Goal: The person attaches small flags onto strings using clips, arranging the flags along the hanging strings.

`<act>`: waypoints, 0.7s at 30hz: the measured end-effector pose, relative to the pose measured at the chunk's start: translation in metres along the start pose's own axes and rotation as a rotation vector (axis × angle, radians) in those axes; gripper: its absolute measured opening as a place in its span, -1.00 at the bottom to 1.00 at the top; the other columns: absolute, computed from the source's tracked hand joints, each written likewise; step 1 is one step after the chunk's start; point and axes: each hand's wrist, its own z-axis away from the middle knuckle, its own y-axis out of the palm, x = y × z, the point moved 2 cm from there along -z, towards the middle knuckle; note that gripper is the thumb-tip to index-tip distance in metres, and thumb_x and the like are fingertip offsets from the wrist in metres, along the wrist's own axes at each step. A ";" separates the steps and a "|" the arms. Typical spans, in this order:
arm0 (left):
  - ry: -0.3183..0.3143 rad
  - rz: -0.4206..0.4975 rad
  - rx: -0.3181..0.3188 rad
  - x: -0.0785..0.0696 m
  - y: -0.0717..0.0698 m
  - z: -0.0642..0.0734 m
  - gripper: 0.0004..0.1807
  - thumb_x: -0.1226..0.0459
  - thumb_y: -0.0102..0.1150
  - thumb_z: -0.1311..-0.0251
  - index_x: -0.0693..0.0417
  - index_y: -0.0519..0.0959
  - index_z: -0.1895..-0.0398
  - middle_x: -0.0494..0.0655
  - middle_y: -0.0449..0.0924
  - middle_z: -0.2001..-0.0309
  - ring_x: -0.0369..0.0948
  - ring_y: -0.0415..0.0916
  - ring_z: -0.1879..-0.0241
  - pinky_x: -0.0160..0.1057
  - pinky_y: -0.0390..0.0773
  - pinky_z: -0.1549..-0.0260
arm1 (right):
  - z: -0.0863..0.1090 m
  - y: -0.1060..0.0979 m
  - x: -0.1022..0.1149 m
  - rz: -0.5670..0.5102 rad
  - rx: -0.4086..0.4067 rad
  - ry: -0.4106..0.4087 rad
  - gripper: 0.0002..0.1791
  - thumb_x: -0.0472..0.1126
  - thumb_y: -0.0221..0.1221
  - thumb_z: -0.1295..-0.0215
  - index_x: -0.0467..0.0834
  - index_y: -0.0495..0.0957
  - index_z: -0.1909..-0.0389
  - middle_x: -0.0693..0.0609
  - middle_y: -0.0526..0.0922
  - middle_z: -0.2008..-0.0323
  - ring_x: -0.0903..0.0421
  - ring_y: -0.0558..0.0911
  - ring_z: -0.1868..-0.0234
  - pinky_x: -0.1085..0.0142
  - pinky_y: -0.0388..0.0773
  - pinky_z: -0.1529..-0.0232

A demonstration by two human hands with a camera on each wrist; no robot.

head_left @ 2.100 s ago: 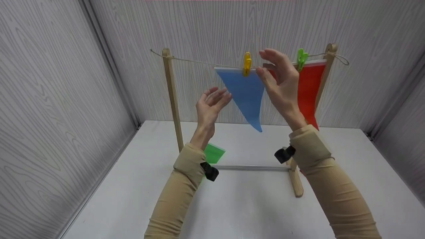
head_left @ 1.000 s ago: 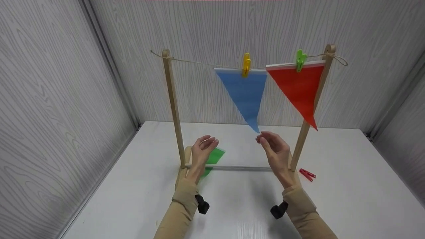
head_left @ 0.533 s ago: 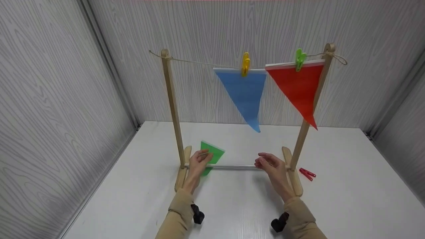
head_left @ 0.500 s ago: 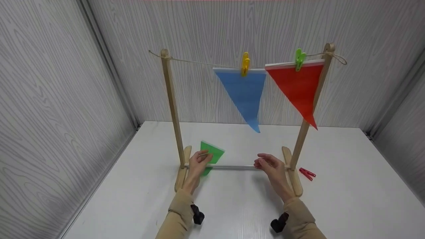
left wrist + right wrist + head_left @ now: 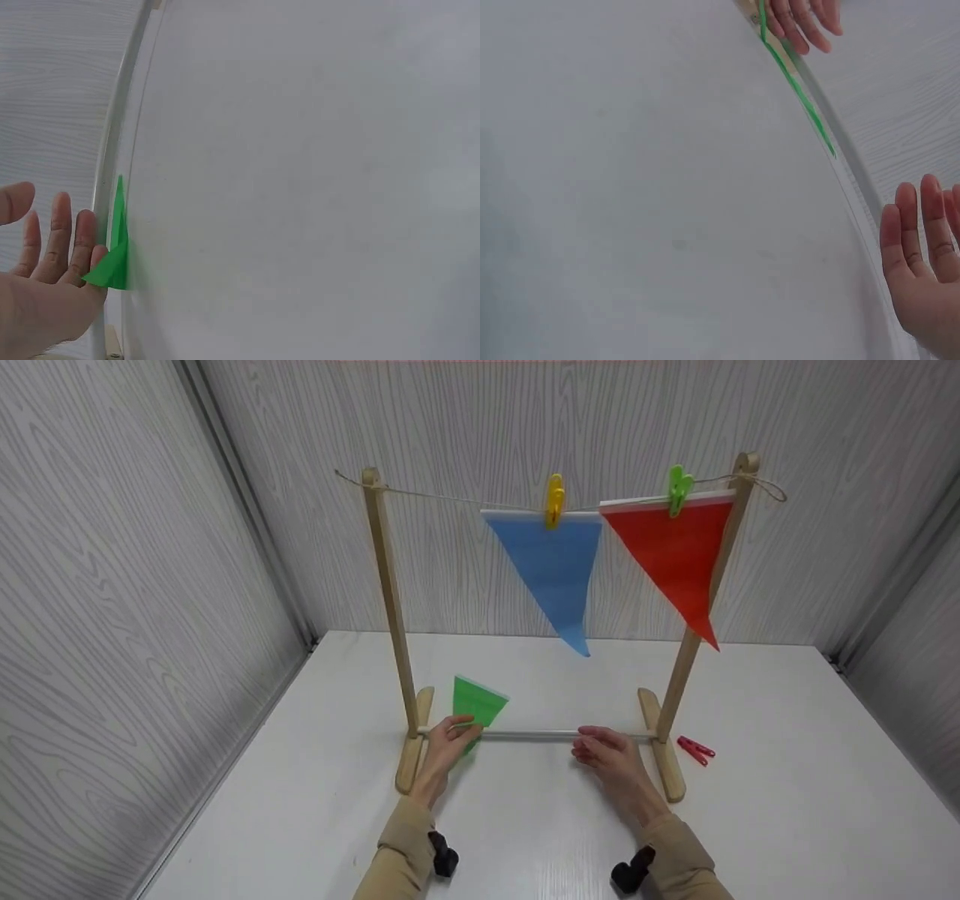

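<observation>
In the head view my left hand (image 5: pixel 448 750) hovers over the lower part of a green triangular pennant (image 5: pixel 477 701), which lies across the stand's crossbar (image 5: pixel 532 733) and is partly hidden by the fingers. The left wrist view has those fingers (image 5: pixel 56 232) extended, the thumb apart, beside the green fabric. At the crossbar's right part is my right hand (image 5: pixel 619 765), holding nothing, its fingers loosely bent. Above, a blue pennant (image 5: pixel 551 570) hangs from the string under a yellow clothespin (image 5: pixel 554 502). A red pennant (image 5: pixel 679 547) hangs beside it under a green clothespin (image 5: pixel 679 491).
Wooden posts (image 5: pixel 390 600) on flat feet (image 5: pixel 409 765) carry the string (image 5: pixel 450 498), which is tied at both ends. A red clothespin (image 5: pixel 696 750) lies on the white table (image 5: pixel 787 810) right of the stand. Grained panels (image 5: pixel 465 420) enclose the back and sides.
Both hands have come down from the blue pennant to the crossbar. My right hand no longer touches its top corner. The left has come to the green pennant, which lies where it was.
</observation>
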 end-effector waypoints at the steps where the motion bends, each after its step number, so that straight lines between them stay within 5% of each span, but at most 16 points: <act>1: -0.004 -0.002 0.007 0.001 0.000 0.000 -0.51 0.22 0.19 -0.39 0.35 0.43 -0.26 0.27 0.62 -0.15 0.03 0.59 -0.17 -0.03 0.50 -0.25 | 0.001 0.000 -0.001 -0.009 -0.004 0.016 -0.60 -0.29 0.11 -0.49 -0.47 0.40 -0.19 -0.06 0.69 0.17 0.12 0.70 0.10 0.31 0.67 -0.08; 21: 0.029 -0.154 0.098 0.002 -0.001 0.008 -0.63 0.35 0.14 -0.37 0.41 0.49 -0.16 0.30 0.61 -0.09 0.05 0.59 -0.11 -0.08 0.59 -0.13 | -0.001 -0.008 -0.010 0.023 -0.026 0.066 -0.53 -0.29 0.13 -0.48 -0.49 0.35 -0.26 -0.01 0.69 0.13 0.15 0.67 0.03 0.33 0.64 -0.11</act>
